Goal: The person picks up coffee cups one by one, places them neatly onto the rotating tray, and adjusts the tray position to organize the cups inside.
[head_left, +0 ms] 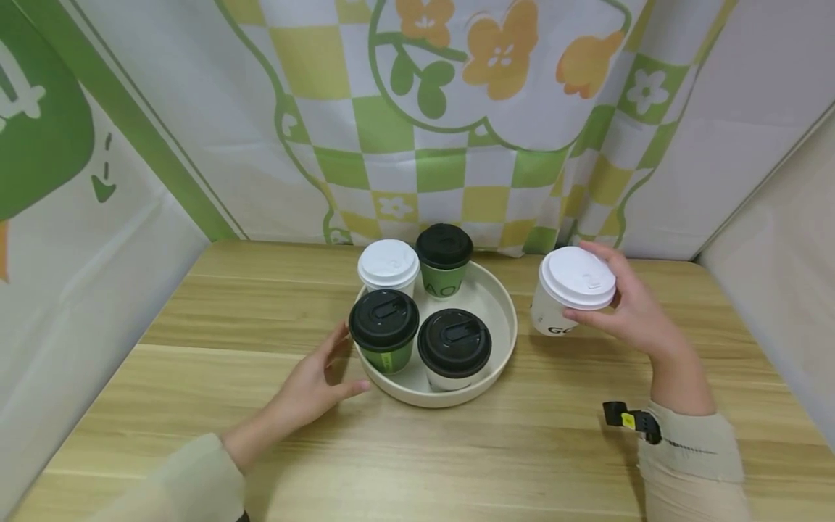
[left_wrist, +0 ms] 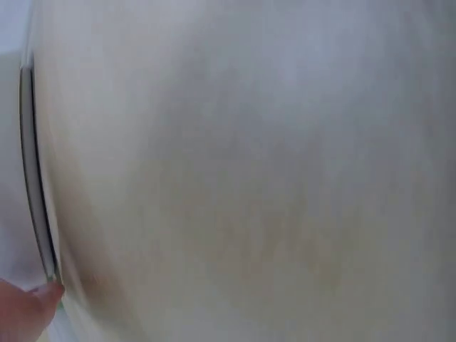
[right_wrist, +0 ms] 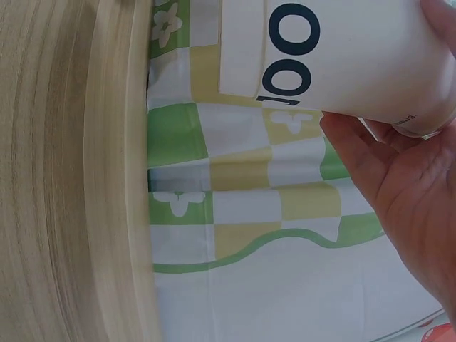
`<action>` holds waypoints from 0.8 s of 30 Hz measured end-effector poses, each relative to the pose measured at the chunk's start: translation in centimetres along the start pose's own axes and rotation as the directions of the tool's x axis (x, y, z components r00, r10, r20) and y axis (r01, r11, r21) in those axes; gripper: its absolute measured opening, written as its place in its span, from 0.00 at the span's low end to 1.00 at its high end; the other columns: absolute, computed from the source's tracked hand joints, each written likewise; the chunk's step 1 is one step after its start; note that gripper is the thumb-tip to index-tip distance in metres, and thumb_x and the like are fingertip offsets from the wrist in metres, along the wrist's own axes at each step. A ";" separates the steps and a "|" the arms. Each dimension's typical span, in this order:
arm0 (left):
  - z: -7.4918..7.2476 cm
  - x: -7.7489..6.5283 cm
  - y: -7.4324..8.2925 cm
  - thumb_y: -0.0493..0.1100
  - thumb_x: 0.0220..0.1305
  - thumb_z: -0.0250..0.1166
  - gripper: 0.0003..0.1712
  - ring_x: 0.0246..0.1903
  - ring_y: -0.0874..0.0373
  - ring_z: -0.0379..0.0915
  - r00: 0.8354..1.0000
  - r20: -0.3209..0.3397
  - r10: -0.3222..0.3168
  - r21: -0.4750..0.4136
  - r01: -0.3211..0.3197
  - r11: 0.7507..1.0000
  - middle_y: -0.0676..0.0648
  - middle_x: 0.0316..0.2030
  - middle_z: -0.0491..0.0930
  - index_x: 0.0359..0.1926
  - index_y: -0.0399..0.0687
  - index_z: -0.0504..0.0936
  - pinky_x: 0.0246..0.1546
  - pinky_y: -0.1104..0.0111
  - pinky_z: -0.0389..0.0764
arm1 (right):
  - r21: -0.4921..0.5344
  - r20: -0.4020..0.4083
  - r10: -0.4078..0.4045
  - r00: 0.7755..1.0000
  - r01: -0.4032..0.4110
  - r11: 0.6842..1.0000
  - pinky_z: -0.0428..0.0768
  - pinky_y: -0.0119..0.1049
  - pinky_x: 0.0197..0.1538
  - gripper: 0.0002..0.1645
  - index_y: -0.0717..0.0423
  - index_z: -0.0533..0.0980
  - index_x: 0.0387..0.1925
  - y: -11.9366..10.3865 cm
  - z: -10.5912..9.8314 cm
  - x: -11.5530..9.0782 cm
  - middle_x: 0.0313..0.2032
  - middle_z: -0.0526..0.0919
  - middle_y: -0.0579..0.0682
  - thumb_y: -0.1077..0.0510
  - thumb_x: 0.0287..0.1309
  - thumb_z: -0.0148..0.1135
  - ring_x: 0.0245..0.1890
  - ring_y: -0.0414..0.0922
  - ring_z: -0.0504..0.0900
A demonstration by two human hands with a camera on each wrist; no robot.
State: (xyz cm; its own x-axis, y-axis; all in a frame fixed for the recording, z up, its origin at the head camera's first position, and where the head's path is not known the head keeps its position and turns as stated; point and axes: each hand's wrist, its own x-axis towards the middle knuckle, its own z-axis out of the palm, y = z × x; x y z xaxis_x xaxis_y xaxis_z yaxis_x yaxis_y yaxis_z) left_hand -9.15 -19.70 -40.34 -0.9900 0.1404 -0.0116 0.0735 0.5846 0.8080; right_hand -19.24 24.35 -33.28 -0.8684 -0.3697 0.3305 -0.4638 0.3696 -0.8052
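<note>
My right hand (head_left: 629, 308) grips a white paper coffee cup (head_left: 553, 313) by its upper side, fingers and thumb around it just under the white lid (head_left: 579, 275). Dark lettering runs along this cup (right_wrist: 335, 57) in the right wrist view. To its left is a round cream tray (head_left: 501, 312) carrying several lidded cups. Beside the tray's left rim my left hand (head_left: 306, 388) is spread, thumb and fingers apart, fingertips close to a green cup (head_left: 389, 360) with a black lid. The left wrist view is mostly a blurred pale surface, with a fingertip (left_wrist: 32, 310) at its lower left.
Also in the tray are a white-lidded cup (head_left: 389, 264), a green black-lidded cup (head_left: 443, 279) at the back and a white black-lidded cup (head_left: 450, 377) in front. A checked floral curtain (head_left: 391, 170) hangs behind the wooden table (head_left: 522, 449).
</note>
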 end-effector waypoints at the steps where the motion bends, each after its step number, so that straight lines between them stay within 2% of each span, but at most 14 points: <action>1: 0.2 -0.1 0.0 0.50 0.55 0.76 0.60 0.70 0.34 0.61 1.000 -0.015 -0.010 0.011 0.010 1.000 0.31 0.72 0.59 0.76 0.31 0.49 0.70 0.44 0.65 | -0.004 -0.001 0.004 1.000 -0.004 1.000 0.75 0.17 0.52 0.59 0.52 0.57 0.74 0.0 0.0 0.0 0.63 0.66 0.38 0.76 0.42 0.73 0.55 0.34 0.71; 4: 0.9 -0.1 0.0 0.50 0.53 0.77 0.61 0.71 0.36 0.60 0.999 -0.043 -0.007 0.003 0.008 1.000 0.31 0.72 0.61 0.76 0.30 0.49 0.71 0.43 0.61 | -0.009 0.000 0.006 1.000 -0.006 1.000 0.75 0.17 0.52 0.59 0.52 0.56 0.75 0.1 0.1 0.0 0.63 0.66 0.38 0.76 0.42 0.73 0.55 0.34 0.71; 7: 1.4 0.0 -0.1 0.49 0.52 0.78 0.62 0.70 0.37 0.61 0.999 -0.049 0.024 -0.007 -0.024 1.000 0.31 0.70 0.64 0.76 0.33 0.50 0.71 0.43 0.61 | -0.010 -0.001 0.003 1.000 -0.003 1.000 0.74 0.17 0.52 0.59 0.52 0.56 0.75 0.1 0.1 0.0 0.63 0.66 0.39 0.76 0.42 0.74 0.55 0.34 0.71; 11: 1.8 0.2 -0.2 0.49 0.51 0.78 0.62 0.70 0.37 0.62 0.997 -0.049 0.064 -0.020 -0.065 0.998 0.32 0.69 0.65 0.77 0.38 0.50 0.71 0.42 0.61 | -0.010 0.004 0.006 1.000 -0.006 1.000 0.74 0.16 0.52 0.59 0.54 0.56 0.74 0.0 0.2 0.0 0.66 0.65 0.46 0.75 0.43 0.74 0.56 0.34 0.71; 16: 1.9 0.6 -0.2 0.47 0.50 0.79 0.60 0.68 0.36 0.65 0.995 -0.053 0.081 -0.046 -0.084 0.995 0.32 0.68 0.67 0.77 0.40 0.53 0.70 0.42 0.64 | -0.022 0.006 0.024 1.000 -0.024 0.999 0.74 0.16 0.53 0.59 0.54 0.56 0.74 -0.1 0.2 0.0 0.68 0.64 0.55 0.75 0.43 0.74 0.56 0.33 0.71; 24: 1.3 1.4 -0.6 0.47 0.50 0.79 0.59 0.70 0.35 0.62 0.992 -0.029 0.122 -0.032 -0.123 0.992 0.32 0.71 0.63 0.76 0.38 0.54 0.70 0.43 0.64 | -0.022 0.010 0.022 1.000 -0.021 1.000 0.74 0.17 0.53 0.59 0.52 0.55 0.75 0.0 0.2 0.0 0.67 0.64 0.52 0.75 0.44 0.74 0.56 0.33 0.71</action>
State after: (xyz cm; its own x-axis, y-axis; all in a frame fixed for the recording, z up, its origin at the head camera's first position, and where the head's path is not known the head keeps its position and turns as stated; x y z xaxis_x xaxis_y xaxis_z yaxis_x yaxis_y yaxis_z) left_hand -10.40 -18.82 -41.67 -0.9768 0.1871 0.1039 0.1903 0.5368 0.8220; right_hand -19.21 24.19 -33.39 -0.8764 -0.3699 0.3084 -0.4489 0.3957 -0.8012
